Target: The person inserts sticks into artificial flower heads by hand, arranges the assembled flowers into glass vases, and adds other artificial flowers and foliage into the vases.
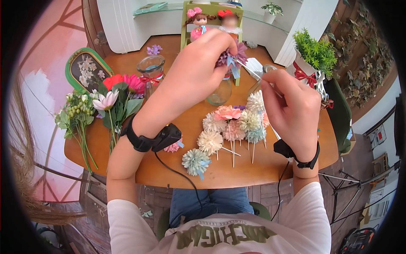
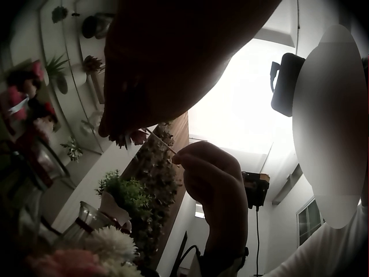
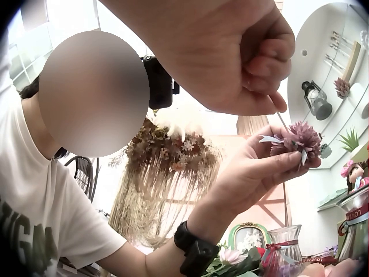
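My left hand (image 1: 202, 63) holds a purple artificial flower (image 1: 240, 54) raised over the table, its fingers round the flower head. A light blue ribbon (image 3: 270, 139) is tied beneath the petals. From the flower a thin white stick (image 1: 248, 70) slants toward my right hand (image 1: 294, 103), whose thumb and curled fingers pinch its far end. In the right wrist view the left hand (image 3: 253, 168) cups the bloom from below. Under the hands lie several pompom-like flowers on white sticks, among them a cream one (image 1: 209, 142), a blue-grey one (image 1: 195, 161) and a peach rose (image 1: 227, 112).
A glass vase with a red ribbon (image 1: 150, 67) stands left of centre, another clear vase (image 1: 219, 94) behind the flowers. Leafy stems (image 1: 80, 111) and a green oval frame (image 1: 69, 70) occupy the left. Two dolls sit at the back; a potted green plant (image 1: 315, 48) stands right.
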Demonstrator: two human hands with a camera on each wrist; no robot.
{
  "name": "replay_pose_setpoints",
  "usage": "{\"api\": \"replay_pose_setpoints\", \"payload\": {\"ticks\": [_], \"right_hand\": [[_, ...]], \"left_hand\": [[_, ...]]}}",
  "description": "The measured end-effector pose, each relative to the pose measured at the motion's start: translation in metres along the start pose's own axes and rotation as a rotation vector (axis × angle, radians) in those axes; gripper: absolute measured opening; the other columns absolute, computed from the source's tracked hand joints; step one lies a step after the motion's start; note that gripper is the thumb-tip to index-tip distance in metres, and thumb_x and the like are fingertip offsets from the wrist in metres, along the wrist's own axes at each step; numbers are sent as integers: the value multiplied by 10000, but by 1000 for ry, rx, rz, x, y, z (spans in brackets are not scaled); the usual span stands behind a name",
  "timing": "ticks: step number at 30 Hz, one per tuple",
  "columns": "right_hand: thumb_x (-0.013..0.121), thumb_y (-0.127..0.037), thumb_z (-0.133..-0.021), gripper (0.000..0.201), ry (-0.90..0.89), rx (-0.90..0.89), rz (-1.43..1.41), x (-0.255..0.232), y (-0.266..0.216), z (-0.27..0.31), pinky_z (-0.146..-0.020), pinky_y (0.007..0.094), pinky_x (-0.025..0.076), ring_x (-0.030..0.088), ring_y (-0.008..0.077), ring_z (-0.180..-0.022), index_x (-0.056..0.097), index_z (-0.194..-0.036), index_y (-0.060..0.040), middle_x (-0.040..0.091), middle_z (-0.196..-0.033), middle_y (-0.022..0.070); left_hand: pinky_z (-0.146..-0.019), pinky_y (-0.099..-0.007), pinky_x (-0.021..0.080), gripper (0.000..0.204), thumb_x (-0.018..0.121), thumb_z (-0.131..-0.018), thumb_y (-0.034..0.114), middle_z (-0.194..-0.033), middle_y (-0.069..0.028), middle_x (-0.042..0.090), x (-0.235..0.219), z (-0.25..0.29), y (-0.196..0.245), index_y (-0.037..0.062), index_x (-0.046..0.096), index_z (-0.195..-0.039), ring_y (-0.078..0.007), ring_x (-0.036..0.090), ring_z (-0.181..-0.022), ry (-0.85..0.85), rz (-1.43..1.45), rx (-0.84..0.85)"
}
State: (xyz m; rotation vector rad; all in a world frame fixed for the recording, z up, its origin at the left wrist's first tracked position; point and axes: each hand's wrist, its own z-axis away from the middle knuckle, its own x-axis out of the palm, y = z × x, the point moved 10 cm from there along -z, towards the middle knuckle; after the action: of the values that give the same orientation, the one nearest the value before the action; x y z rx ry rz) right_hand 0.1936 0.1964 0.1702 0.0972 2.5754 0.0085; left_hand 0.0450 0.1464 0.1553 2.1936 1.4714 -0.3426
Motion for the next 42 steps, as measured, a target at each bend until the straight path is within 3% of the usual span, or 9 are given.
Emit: {"api": "replay_pose_setpoints", "payload": {"ticks": [17, 19, 23, 26, 30, 33, 36, 38, 42], "right_hand": [[717, -97, -849, 145, -125, -41, 44, 22, -1, 6, -477, 380, 437, 588, 261, -519, 576, -858, -62, 559, -604, 69], [778, -190, -825, 251, -337, 135, -238, 38, 15, 8, -535, 366, 479, 620, 224, -556, 636, -984, -57, 635, -708, 73], [817, -201, -835, 461, -183, 139, -184, 27, 18, 0, -574, 234, 466, 637, 87, -688, 647, -1236, -53, 706, -1058, 40], [818, -177, -826, 507, -266, 111, -356, 43, 16, 0, -594, 226, 475, 622, 71, -714, 633, -1284, -61, 703, -1050, 39], [782, -46, -825, 509, -361, 88, -498, 57, 21, 5, -624, 242, 499, 620, 71, -770, 630, -1310, -77, 696, -1043, 36], [755, 22, -792, 477, -389, 48, -412, 59, 19, 5, -644, 264, 511, 656, 117, -810, 649, -1248, -70, 692, -1023, 37], [728, 23, -758, 401, -439, -43, -377, 65, 6, 10, -665, 337, 523, 666, 226, -811, 647, -1141, -58, 670, -969, 79], [707, 12, -739, 348, -453, -104, -370, 67, -5, 14, -681, 400, 531, 666, 317, -799, 639, -1074, -54, 652, -936, 117], [657, -16, -736, 245, -537, -200, -356, 74, -25, 24, -640, 459, 498, 639, 364, -768, 578, -964, -49, 599, -864, 129]], "left_hand": [[-715, -331, 490, 258, 624, -782, -78, -953, -108, 589, 13, 3, 3, 15, 582, -1018, -255, 600, -817, -131, -36, 61], [-743, -331, 503, 287, 633, -786, -63, -995, -116, 607, 16, 4, 1, 19, 585, -1057, -267, 625, -859, -175, -1, 62], [-826, -351, 527, 422, 704, -778, 8, -1116, -141, 638, 20, 7, 4, 31, 575, -1180, -305, 668, -975, -264, 90, -65], [-860, -412, 525, 408, 637, -876, 36, -1090, -229, 631, 15, 3, 28, -5, 467, -1245, -351, 666, -964, -320, 74, -241], [-957, -445, 492, 561, 648, -814, 17, -1214, -284, 553, 28, 7, 10, 16, 361, -1295, -426, 601, -1138, -564, 248, -176], [-977, -427, 481, 510, 660, -866, 53, -1247, -273, 566, 33, 15, 14, -4, 421, -1314, -401, 595, -1170, -655, 304, -180], [-789, -416, 531, 450, 759, -775, 72, -962, -160, 636, 22, 17, 5, -8, 532, -1155, -323, 671, -923, -439, 300, -45], [-840, -393, 521, 548, 819, -716, 118, -1116, -154, 633, 24, 31, 0, 21, 576, -1198, -332, 656, -936, -730, 101, -35], [-761, -401, 506, 430, 819, -719, 147, -910, -156, 637, 35, 65, -23, -7, 588, -1047, -317, 630, -851, -1092, -96, -268]]}}
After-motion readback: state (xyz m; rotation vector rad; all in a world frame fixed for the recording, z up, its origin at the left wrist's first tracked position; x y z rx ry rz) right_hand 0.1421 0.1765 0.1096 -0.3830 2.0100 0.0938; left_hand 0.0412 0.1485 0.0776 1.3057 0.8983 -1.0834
